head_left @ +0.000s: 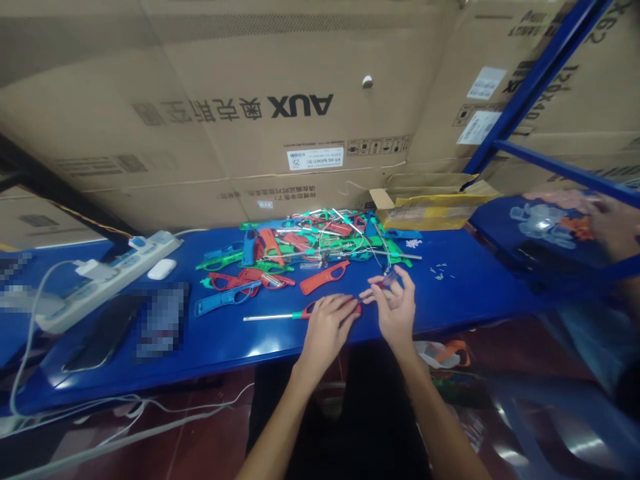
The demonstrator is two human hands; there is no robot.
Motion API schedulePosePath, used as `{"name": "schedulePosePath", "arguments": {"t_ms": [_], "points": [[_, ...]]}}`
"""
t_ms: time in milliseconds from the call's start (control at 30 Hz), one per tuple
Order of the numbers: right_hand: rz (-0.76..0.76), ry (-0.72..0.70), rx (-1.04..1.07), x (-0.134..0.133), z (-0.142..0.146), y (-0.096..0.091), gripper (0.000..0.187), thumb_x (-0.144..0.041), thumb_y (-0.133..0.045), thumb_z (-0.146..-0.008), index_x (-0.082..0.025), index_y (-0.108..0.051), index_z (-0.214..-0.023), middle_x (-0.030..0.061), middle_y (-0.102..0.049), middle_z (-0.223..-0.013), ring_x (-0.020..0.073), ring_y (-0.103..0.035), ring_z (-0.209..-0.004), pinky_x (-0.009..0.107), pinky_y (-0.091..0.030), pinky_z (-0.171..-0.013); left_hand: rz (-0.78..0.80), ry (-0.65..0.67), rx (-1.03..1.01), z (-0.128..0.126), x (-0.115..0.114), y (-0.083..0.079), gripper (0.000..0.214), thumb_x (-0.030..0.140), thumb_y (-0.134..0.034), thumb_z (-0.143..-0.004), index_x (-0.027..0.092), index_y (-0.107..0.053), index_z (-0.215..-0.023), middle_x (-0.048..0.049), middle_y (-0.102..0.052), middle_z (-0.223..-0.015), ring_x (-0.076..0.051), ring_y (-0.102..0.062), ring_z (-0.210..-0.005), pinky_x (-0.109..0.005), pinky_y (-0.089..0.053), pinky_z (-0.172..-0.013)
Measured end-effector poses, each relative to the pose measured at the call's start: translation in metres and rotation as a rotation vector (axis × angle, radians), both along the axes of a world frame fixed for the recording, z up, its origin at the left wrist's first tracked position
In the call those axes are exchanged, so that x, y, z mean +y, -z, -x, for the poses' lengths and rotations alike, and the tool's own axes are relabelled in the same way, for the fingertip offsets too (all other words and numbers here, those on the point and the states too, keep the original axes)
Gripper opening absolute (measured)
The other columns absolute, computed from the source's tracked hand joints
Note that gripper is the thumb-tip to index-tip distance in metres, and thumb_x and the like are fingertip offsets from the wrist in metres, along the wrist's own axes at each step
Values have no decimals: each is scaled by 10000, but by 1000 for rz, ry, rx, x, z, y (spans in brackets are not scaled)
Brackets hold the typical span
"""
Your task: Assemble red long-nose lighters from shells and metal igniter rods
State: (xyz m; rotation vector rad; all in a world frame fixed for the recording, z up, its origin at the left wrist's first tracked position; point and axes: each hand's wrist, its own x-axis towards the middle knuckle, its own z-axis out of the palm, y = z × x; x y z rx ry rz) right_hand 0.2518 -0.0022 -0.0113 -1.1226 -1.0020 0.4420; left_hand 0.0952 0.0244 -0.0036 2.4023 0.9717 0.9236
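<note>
My left hand (327, 327) lies palm down on the blue table (240, 337), its fingers over the red handle of a long lighter (280, 316) whose metal rod points left. My right hand (395, 303) is just to its right, fingers pinched on a small part (387, 280) I cannot make out clearly. Behind both hands lies a pile of red, green and blue plastic lighter shells and metal rods (310, 250). A single red shell (324, 277) lies between the pile and my hands.
A white power strip (107, 277) with plugs and cables sits at the left, with a white earbud case (162, 269) and a dark phone (103, 333) near it. Large cardboard boxes (250, 107) wall the back. Small white bits (440, 272) lie at right. A blue rack frame (545, 167) stands at right.
</note>
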Motion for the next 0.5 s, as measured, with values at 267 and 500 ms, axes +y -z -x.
{"name": "schedulePosePath", "arguments": {"t_ms": [267,500], "points": [[-29,11,-216,-2,1,1,498,-237,-578,-990,-295,-401,-1452,50,-716,-1061,149,-743,-721,289,-650,-644,18,5,-17,-1,0,1,204,259,-674,-964,250,-738,-1158,-46,-753,-1207,-247,-667,-1138,-455,-501,-979],[-84,-10,-380,-3,-1,9,471,-195,-537,-1011,-302,-407,-1450,51,-714,-1095,151,-748,-794,301,-659,-690,72,-38,-40,-1,0,-2,277,208,-751,-902,217,-709,-1176,-63,-763,-1179,-260,-680,-1121,-451,-495,-989]]}}
